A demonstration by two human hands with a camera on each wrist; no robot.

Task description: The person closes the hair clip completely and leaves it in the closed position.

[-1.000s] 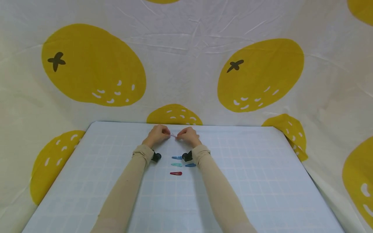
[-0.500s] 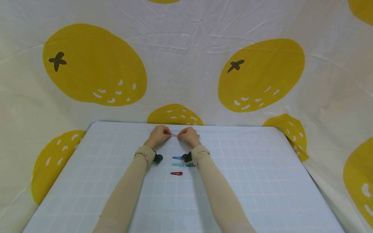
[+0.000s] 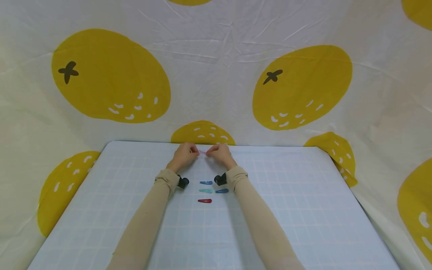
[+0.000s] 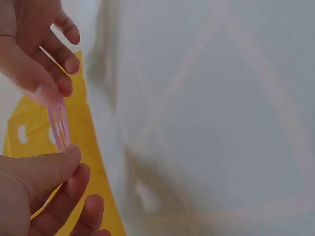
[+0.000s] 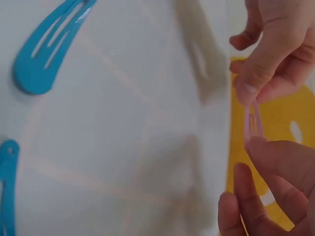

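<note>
A pink snap hair clip [image 4: 59, 125] spans the gap between my two hands, held up off the table. My left hand [image 3: 183, 154] pinches one end between thumb and forefinger, and my right hand [image 3: 221, 154] pinches the other end the same way. In the right wrist view the pink clip's slim slotted frame [image 5: 253, 123] shows between the thumb tips; its ends are hidden under the fingers. The remaining fingers of both hands are loosely bent.
Nearer than the hands lie a blue clip [image 3: 206, 183], a turquoise clip [image 3: 205, 191], a second blue clip [image 3: 222, 191] and a red clip [image 3: 204, 201]. They rest on a pale checked tablecloth [image 3: 290, 210]. Behind the table's far edge hangs a lemon-print cloth [image 3: 209, 82].
Both hands have shifted slightly farther away with the pink clip. The right wrist has moved a little to the right, uncovering the blue clips. The clips on the table stay put.
</note>
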